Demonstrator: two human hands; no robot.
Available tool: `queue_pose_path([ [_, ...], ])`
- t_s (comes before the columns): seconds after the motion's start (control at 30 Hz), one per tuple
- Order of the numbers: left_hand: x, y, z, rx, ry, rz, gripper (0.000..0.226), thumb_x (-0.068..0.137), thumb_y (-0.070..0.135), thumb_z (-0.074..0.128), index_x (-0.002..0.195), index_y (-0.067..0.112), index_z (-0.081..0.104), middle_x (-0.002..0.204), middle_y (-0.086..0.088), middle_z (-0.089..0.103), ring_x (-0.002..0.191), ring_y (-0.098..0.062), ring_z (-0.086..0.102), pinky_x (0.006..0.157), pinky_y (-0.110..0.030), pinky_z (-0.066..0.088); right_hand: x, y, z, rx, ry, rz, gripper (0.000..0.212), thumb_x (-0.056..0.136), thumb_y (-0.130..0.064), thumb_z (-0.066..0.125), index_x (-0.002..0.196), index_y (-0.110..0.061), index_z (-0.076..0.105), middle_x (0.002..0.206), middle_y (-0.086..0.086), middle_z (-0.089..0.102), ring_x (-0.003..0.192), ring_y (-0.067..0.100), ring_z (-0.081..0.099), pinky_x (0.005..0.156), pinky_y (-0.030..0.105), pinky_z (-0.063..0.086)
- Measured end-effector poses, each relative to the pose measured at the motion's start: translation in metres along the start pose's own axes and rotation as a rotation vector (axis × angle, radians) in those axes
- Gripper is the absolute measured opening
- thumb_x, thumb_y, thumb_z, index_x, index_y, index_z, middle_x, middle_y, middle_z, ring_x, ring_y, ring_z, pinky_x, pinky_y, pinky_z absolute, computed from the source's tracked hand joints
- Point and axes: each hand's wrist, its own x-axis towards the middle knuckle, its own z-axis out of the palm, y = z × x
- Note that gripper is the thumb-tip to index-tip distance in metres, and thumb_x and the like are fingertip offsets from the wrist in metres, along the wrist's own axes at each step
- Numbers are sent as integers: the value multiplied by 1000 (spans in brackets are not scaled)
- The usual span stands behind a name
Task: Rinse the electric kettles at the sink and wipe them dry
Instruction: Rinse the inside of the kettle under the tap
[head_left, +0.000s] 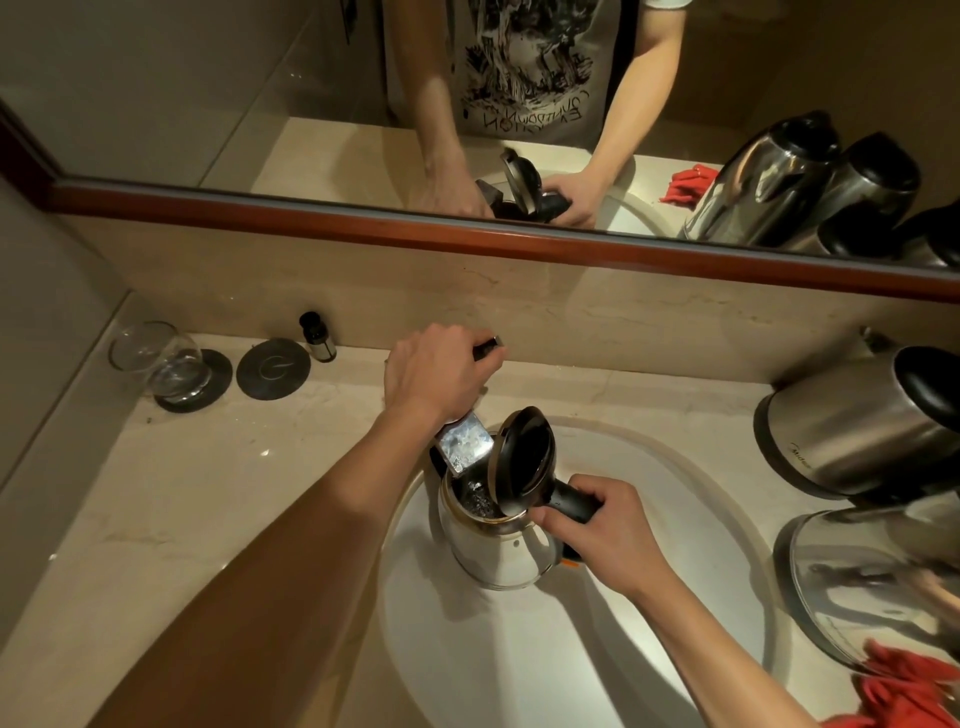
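Head view. Kettle (498, 540): steel body, black lid (524, 457) flipped up, held over the sink (675, 499) basin w/ mouth under the tap spout (464, 446), likely so water runs straight in; water visible inside. Right hand (597, 525): wrapped round the black handle, steadying it. Left hand (436, 371): curled on the tap lever at the table's back edge, prob. controlling flow. Two more steel kettles (852, 431) at the table's right edge, lids shut; near one blurred. Red cloth (904, 686) at near right corner, ready for drying.
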Motion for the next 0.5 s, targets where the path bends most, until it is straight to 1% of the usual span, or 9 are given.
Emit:
queue_pose_path([
  [0.07,0,0,0,-4,2,-2,37,99,58,43,96,36,72,72,3,68,72,-25,64,69,-38,54,1,1,0,-8,-5,-1,42,75,-16,89,55,-10,52,46,-4,47,40,12,50,49,28,40],
  [0.17,0,1,0,-5,1,-4,36,99,57,43,93,35,71,72,2,68,71,-25,64,68,-38,54,2,2,0,-22,-3,-11,43,74,-18,89,56,-9,52,46,-5,46,40,11,48,49,27,38],
  [0.27,0,1,0,-6,4,-4,35,99,57,44,94,36,71,72,1,67,71,-26,64,66,-36,53,1,0,1,-11,-12,-11,43,67,-31,87,54,-11,51,46,-5,46,41,11,49,49,29,39],
  [0.33,0,1,-1,0,4,0,35,100,57,44,98,37,72,72,2,67,71,-26,63,64,-34,51,1,0,1,1,-15,-7,47,62,-39,85,55,-8,51,47,-3,47,41,13,50,49,31,40],
  [0.37,0,1,-1,3,3,2,35,100,57,43,99,37,72,71,2,66,70,-25,63,63,-34,50,1,1,0,6,-15,-6,49,64,-38,87,56,-5,51,47,-1,47,41,13,51,49,31,41],
  [0.43,0,1,-1,4,3,0,36,100,57,43,100,36,73,71,2,66,69,-26,63,63,-34,51,2,2,0,-4,-12,-16,48,71,-25,90,58,0,51,48,0,48,41,13,51,48,29,40],
  [0.5,0,0,-1,6,6,1,37,100,56,43,99,35,73,70,2,66,69,-26,63,63,-34,51,3,5,-1,-23,-9,-15,46,75,-16,89,57,-2,50,48,-4,45,41,10,46,49,26,38],
])
